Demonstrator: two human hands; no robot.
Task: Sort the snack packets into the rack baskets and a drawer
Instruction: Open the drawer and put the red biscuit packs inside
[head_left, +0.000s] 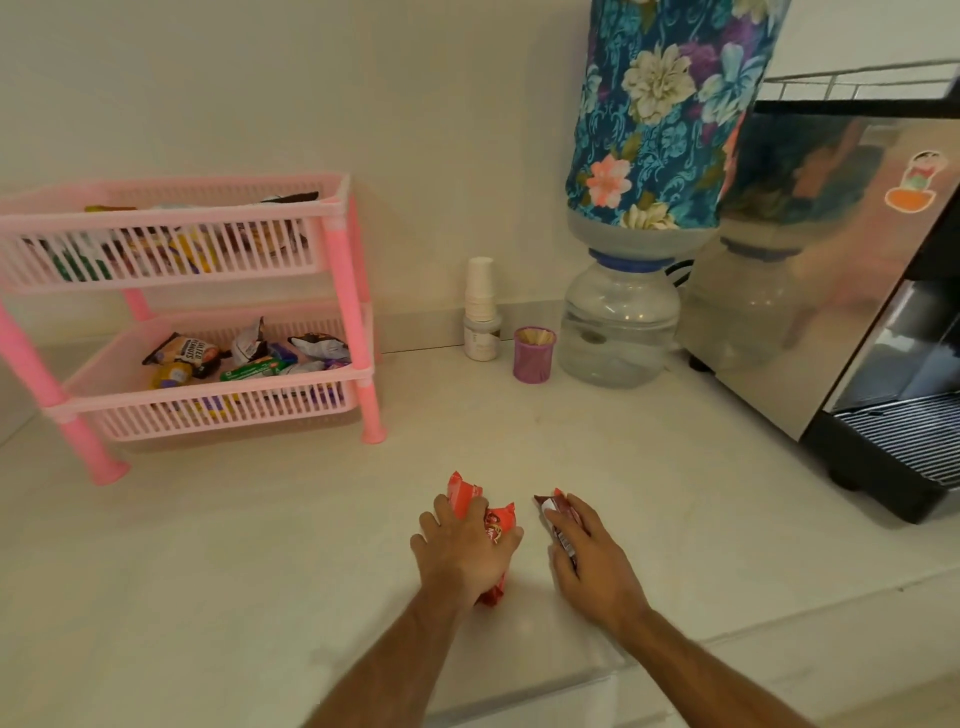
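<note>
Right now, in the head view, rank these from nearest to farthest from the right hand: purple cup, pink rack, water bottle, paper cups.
From the right hand:
1. Purple cup, straight ahead.
2. Water bottle and paper cups, behind the purple cup on either side: too close to call.
3. Pink rack, far left.

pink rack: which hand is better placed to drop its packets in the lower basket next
Left, probably. The left hand already has a grip on red packets and lies on the pink rack's side of the counter. The right hand, on a dark packet, would have to cross over it.
</note>
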